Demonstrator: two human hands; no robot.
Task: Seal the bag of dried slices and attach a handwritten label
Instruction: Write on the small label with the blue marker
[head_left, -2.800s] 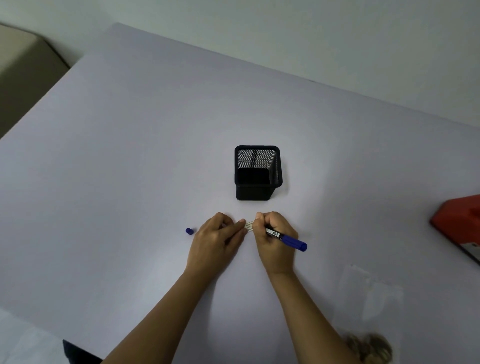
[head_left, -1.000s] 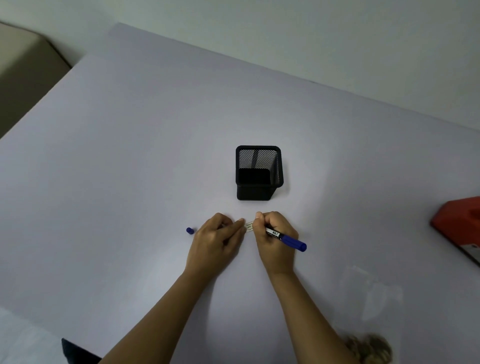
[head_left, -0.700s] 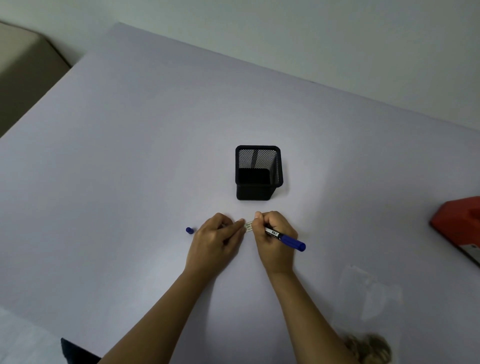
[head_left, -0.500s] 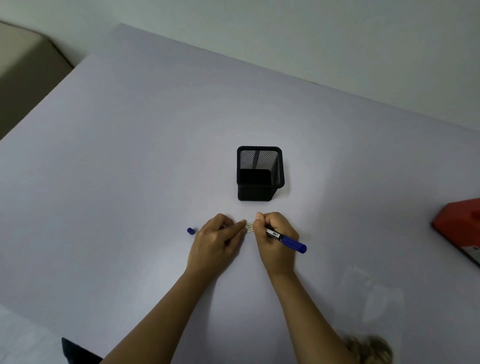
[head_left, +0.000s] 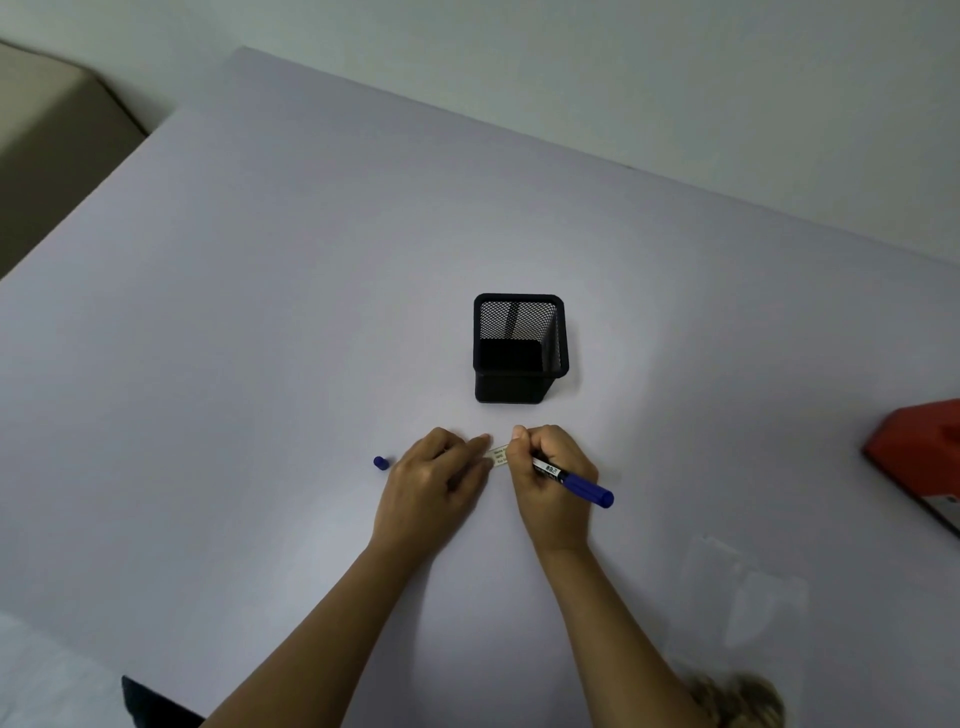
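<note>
Below the mesh cup (head_left: 519, 348), left hand (head_left: 431, 483) presses the label (head_left: 500, 457) flat; right hand (head_left: 550, 478) pinches the pen (head_left: 574, 482); cap (head_left: 381, 463) lies left.

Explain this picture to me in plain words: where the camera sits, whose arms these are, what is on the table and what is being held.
No machine here: a person wears the camera on their head, looking down at their own bare arms. The right hand has a grip on a blue pen, its tip at a small label. The left hand pins that label to the table. The pen's cap lies left of the hands. Beyond them stands a black mesh holder. A clear bag holding dried slices lies at lower right, a red object at the right edge.
</note>
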